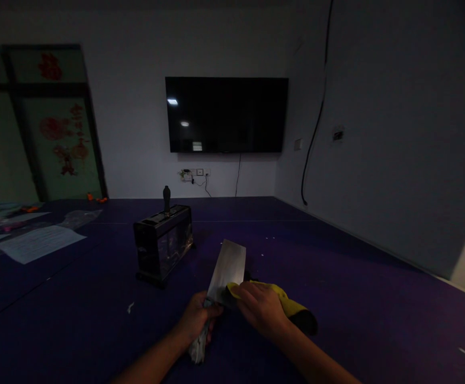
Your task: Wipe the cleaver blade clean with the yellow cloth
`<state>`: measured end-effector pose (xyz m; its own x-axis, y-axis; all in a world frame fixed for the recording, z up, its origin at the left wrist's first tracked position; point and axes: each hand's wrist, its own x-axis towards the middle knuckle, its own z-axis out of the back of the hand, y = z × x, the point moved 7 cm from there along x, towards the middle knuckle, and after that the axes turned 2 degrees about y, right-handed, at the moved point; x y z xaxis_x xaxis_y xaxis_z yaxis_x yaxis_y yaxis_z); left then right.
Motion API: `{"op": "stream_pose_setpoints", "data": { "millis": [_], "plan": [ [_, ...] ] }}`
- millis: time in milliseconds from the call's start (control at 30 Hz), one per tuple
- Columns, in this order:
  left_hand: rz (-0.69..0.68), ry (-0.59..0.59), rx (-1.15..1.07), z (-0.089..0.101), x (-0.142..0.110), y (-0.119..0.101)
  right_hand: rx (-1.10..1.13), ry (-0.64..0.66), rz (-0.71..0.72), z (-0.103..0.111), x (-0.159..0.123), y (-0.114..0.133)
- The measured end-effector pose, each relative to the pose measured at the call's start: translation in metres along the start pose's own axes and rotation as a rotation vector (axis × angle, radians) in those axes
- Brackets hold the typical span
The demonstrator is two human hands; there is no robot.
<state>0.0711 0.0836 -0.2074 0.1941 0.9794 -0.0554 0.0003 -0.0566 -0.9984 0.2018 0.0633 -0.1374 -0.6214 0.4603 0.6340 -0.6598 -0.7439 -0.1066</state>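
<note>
A cleaver [229, 266] with a broad, pale metal blade is held up over the table, its blade pointing away from me. My left hand [200, 317] is closed round its handle, whose lower end looks wrapped in something light. Closed on a yellow and black cloth [286, 304], my right hand [262, 306] presses it against the right side of the blade near the handle. The far part of the cloth hangs to the right of my wrist. Behind the cleaver, to the left, stands a black knife block [164, 242] with one dark-handled tool [167, 200] upright in its top.
The dark blue table [356, 298] runs to the walls, with small white scraps on it. Papers [36, 242] and clear plastic [80, 217] lie at the left. A television [228, 114] hangs on the back wall, and a black cable [316, 122] runs down the right wall.
</note>
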Motion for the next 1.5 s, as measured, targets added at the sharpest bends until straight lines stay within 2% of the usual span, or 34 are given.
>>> {"op": "stream_pose_setpoints", "data": {
  "millis": [67, 233, 400, 633, 800, 967, 1100, 1233, 1333, 1500],
  "plan": [
    [-0.008, 0.003, -0.001, 0.000, 0.000, 0.000, 0.001, 0.025, 0.015, 0.000, 0.002, 0.003],
    [0.048, -0.083, 0.007, 0.006, 0.000, 0.005, 0.054, 0.175, 0.026, -0.007, 0.010, 0.012],
    [0.049, -0.102, -0.006, 0.007, 0.000, 0.005, 0.051, 0.207, 0.003, -0.010, 0.011, 0.009],
    [0.015, -0.098, -0.023, 0.006, -0.002, 0.002, 0.111, 0.198, 0.082, -0.012, 0.008, 0.013],
    [0.019, -0.079, -0.004, 0.006, 0.001, 0.004, 0.097, 0.185, 0.067, -0.010, 0.008, 0.012],
    [0.000, 0.024, 0.042, 0.000, 0.000, 0.005, 0.053, 0.140, -0.020, -0.013, 0.007, -0.003],
    [0.003, 0.114, 0.054, -0.006, -0.003, 0.004, 0.027, 0.093, -0.149, -0.012, 0.005, -0.021],
    [0.001, 0.158, 0.060, -0.009, -0.003, 0.004, 0.035, 0.029, -0.249, -0.007, 0.003, -0.033],
    [0.000, 0.166, 0.056, -0.010, -0.003, 0.003, 0.058, 0.001, -0.216, -0.006, 0.003, -0.031],
    [0.002, 0.119, 0.045, -0.009, -0.004, 0.001, 0.102, -0.012, -0.061, -0.004, 0.005, -0.013]
  ]
}}
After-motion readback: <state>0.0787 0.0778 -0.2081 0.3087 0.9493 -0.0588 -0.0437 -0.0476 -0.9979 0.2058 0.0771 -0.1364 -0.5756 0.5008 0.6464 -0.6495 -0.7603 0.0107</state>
